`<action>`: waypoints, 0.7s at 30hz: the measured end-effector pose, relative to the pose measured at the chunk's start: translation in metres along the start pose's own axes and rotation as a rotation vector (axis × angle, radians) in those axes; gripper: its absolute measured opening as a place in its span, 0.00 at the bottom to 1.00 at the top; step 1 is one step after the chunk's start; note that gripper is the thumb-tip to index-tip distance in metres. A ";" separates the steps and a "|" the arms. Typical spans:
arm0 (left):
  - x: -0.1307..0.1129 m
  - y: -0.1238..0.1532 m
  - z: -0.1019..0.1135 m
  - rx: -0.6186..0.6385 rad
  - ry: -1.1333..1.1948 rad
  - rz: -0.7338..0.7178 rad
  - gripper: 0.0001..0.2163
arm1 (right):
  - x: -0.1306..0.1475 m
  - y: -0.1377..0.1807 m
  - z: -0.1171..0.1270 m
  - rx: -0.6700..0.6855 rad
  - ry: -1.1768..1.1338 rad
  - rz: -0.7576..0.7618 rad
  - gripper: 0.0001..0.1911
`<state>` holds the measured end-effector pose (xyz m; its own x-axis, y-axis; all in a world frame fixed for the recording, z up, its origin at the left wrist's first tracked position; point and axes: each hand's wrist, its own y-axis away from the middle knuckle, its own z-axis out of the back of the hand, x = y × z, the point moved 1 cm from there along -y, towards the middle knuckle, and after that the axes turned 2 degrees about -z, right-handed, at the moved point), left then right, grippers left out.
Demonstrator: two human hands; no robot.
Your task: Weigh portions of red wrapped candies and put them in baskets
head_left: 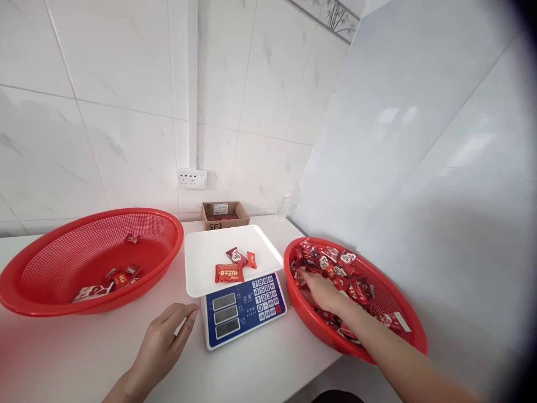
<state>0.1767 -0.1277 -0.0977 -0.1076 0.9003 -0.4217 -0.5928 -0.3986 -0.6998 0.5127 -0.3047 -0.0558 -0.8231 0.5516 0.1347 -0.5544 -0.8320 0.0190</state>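
Note:
My right hand (321, 289) reaches into the right red basket (293, 313), its fingertips buried among many small red wrapped candies (358, 291), so its grip is hidden. Left of the scale (247, 313), my left hand (165, 336) hovers with thumb and fingers drawn together and nothing visible between them. On the scale's white tray (210, 246) lie a large red packet (229, 273), a dark red packet with a white label (236, 256) and a small red-orange packet (251, 259). The scale has a blue panel with keys and displays.
A second red basket (168, 263) stands at left, holding several packets (121, 278). Behind the scale sits an open cardboard box (226, 223) against the tiled wall. Clear plastic (284, 206) lies in the back corner. The right basket overhangs the table's front edge.

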 end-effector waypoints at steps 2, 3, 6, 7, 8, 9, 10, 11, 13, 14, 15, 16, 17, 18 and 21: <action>0.000 0.000 0.000 -0.003 -0.006 -0.004 0.10 | 0.006 -0.001 -0.002 -0.020 0.000 0.011 0.19; 0.000 0.000 0.000 -0.003 -0.006 -0.004 0.10 | 0.005 -0.002 -0.002 -0.037 -0.010 0.018 0.18; 0.000 0.001 0.001 0.009 0.004 0.006 0.10 | -0.009 -0.006 0.002 -0.083 -0.145 -0.021 0.15; 0.000 0.001 0.000 0.014 0.007 0.009 0.10 | -0.015 -0.007 0.004 -0.096 -0.214 -0.049 0.14; 0.000 0.002 0.000 0.019 0.009 0.012 0.10 | -0.022 -0.007 0.006 -0.104 -0.282 -0.081 0.13; 0.001 0.002 0.000 0.021 0.010 0.016 0.10 | -0.028 -0.007 0.007 -0.104 -0.338 -0.109 0.11; 0.001 0.003 0.000 0.022 0.011 0.019 0.10 | -0.033 -0.007 0.009 -0.100 -0.372 -0.129 0.11; 0.001 0.003 0.000 0.020 0.011 0.020 0.10 | -0.037 -0.006 0.012 -0.103 -0.391 -0.148 0.10; 0.001 0.002 0.000 0.016 0.013 0.018 0.10 | -0.040 -0.005 0.017 -0.135 -0.400 -0.181 0.09; 0.000 0.002 -0.001 0.017 0.015 0.017 0.10 | -0.039 -0.005 0.019 -0.170 -0.403 -0.192 0.09; 0.000 0.002 0.000 0.019 0.018 0.017 0.09 | -0.036 -0.005 0.023 -0.208 -0.417 -0.191 0.10; -0.001 0.001 0.000 0.023 0.022 0.018 0.09 | -0.031 -0.006 0.026 -0.237 -0.446 -0.174 0.11; -0.002 0.001 0.000 0.028 0.026 0.022 0.09 | -0.023 -0.007 0.028 -0.252 -0.485 -0.141 0.12; -0.003 0.001 -0.001 0.034 0.028 0.029 0.09 | -0.013 -0.009 0.031 -0.254 -0.522 -0.099 0.13; -0.004 0.001 0.000 0.047 0.029 0.045 0.09 | 0.028 -0.014 0.035 -0.211 -0.547 0.046 0.12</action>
<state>0.1768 -0.1314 -0.0970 -0.1123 0.8760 -0.4690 -0.6247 -0.4293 -0.6523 0.5016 -0.2797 -0.0173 -0.6952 0.3584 0.6231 -0.5784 -0.7936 -0.1888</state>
